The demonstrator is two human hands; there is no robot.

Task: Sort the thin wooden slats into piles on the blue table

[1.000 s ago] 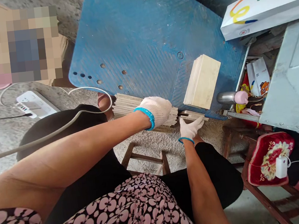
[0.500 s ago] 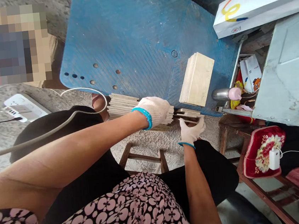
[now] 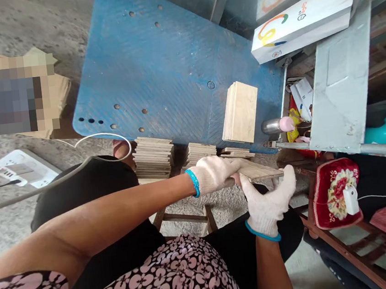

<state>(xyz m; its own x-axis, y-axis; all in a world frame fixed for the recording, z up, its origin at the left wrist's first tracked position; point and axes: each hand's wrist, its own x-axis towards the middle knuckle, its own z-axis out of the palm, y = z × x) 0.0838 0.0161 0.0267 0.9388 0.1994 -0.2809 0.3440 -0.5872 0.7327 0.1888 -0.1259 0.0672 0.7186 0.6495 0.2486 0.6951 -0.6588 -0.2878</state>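
Both my hands wear white knit gloves with blue cuffs. A thin wooden board (image 3: 259, 169) is held between them, tilted, in front of the blue table's near edge. My left hand (image 3: 213, 174) is closed on its left end. My right hand (image 3: 268, 201) grips the board from the near side, thumb and fingers wide apart at its two ends. Just beyond my hands lie a left stack of boards (image 3: 153, 158), a middle stack (image 3: 200, 152) and a low right stack (image 3: 237, 152). How many boards I hold is hard to tell.
A neat block of boards (image 3: 241, 112) stands on the blue table (image 3: 157, 65). Beside it lies a steel bottle with a pink cap (image 3: 279, 125). A white paper box (image 3: 301, 27) rests at the right back. A white cable (image 3: 111, 158) crosses near my left knee.
My right hand has drawn back toward me and right, lifting a board from the row. My left hand has left the stacks and joined it. The view has shifted slightly.
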